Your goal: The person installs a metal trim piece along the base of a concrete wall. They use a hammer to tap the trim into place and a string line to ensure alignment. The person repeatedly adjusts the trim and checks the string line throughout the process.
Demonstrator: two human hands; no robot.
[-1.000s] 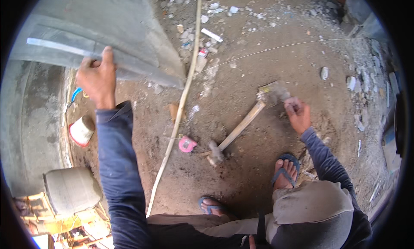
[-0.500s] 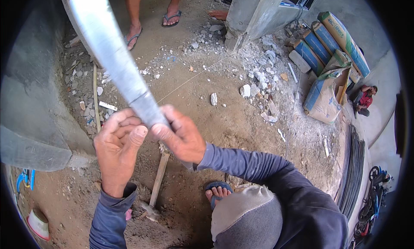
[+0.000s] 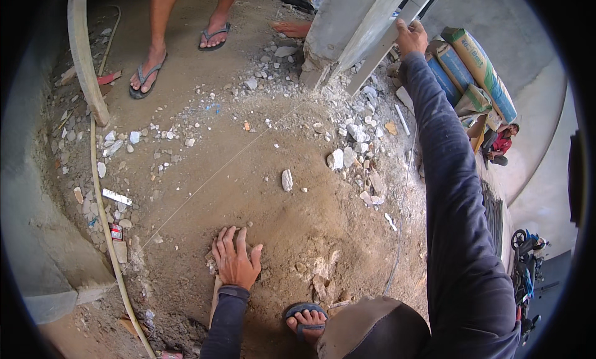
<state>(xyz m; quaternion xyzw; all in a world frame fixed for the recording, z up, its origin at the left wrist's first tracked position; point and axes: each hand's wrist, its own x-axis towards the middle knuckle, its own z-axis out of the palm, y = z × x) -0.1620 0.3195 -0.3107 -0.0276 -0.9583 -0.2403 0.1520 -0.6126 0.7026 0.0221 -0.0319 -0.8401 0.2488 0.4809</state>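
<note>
My right hand (image 3: 412,38) is stretched far out to the upper right, its fingers closed on a long flat metal bar (image 3: 371,66). The bar slants alongside the grey concrete column (image 3: 335,33), its lower end near the rubble. Whether it touches the column I cannot tell. Low over the bare soil, my left hand (image 3: 237,258) has its fingers spread and holds nothing. Beside that wrist a wooden handle (image 3: 215,302) shows, partly covered by my sleeve. My sandalled foot (image 3: 306,320) rests on the dirt to the right of it.
A thin string (image 3: 205,184) crosses the ground. White rubble (image 3: 357,135) lies by the column. Paper sacks (image 3: 481,64) are stacked at right, with a seated person (image 3: 498,145) nearby. Another person's sandalled feet (image 3: 149,76) stand at upper left. A curved wooden strip (image 3: 87,61) rises at left.
The metal bar has gone from in front of me to beside the column, carried by my right hand. My left hand has left it and lowered toward the ground. The view has shifted.
</note>
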